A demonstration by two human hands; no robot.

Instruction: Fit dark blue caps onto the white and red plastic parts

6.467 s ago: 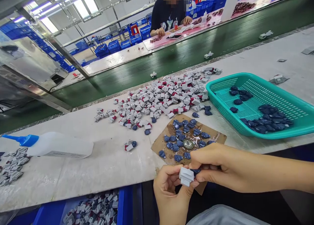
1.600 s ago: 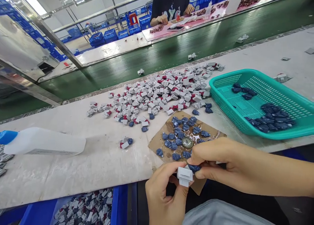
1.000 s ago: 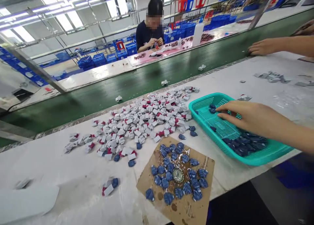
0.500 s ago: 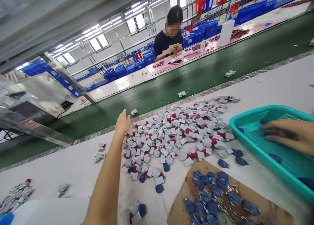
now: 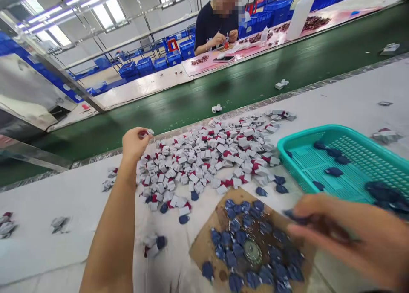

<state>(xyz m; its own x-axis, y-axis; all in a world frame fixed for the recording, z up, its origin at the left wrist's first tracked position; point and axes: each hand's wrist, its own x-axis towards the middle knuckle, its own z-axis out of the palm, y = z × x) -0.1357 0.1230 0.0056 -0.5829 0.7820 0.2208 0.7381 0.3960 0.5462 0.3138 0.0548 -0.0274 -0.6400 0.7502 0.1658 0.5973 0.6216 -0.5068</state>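
Reaching out to the belt's near edge, my left hand [image 5: 136, 143] is closed on a small white plastic piece [image 5: 149, 132]. My right hand [image 5: 338, 233], blurred, pinches a dark blue piece [image 5: 297, 216] above the right side of a brown board [image 5: 220, 207]. Several glossy blue pieces [image 5: 234, 248] lie on that board around a round greenish disc [image 5: 253, 251]. Behind my right hand stands a teal plastic basket [image 5: 287, 165] holding several dark blue pieces [image 5: 334, 171]. A wide heap of white and dark red pieces [image 5: 198, 156] spreads between my hands.
A green conveyor belt [image 5: 179, 99] crosses beyond the heap, carrying a few white pieces [image 5: 216, 108]. Across it a person [image 5: 212, 28] works with both hands at a pink-topped table [image 5: 204, 67]. A white bottle [image 5: 300, 18] stands there. Small piles [image 5: 60, 224] lie at left.
My left hand has closed on a white piece picked up at the belt. My right hand has left the basket with a blue piece and moved over the board. The view has shifted.
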